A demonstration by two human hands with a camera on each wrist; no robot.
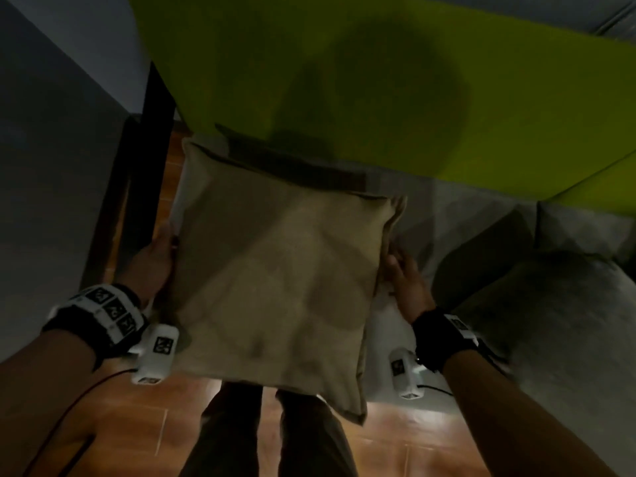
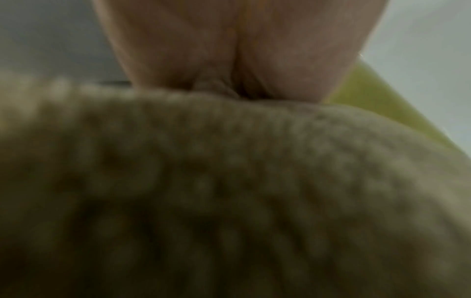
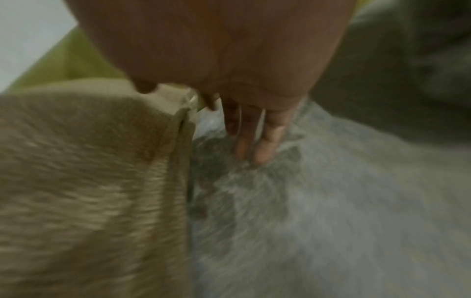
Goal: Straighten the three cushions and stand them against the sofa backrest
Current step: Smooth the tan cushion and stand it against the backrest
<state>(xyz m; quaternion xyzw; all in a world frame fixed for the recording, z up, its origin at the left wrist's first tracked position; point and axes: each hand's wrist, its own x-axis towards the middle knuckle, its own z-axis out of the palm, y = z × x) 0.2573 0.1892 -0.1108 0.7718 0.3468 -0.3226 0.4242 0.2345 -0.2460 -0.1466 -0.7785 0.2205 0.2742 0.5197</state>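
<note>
Beige cushion (image 1: 275, 280) is held between left hand (image 1: 155, 259) and right hand (image 1: 406, 280), fingers extended flat along its sides, before the green backrest (image 1: 378, 80); standing it upright is judged next.

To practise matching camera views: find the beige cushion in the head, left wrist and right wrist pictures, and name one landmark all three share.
Head: beige cushion at centre, between both hands.
Left wrist: fills the lower part, blurred, below the left hand.
Right wrist: lower left, its seamed edge beside the right hand.
Shared landmark: the green backrest, a green strip in both wrist views.
</note>
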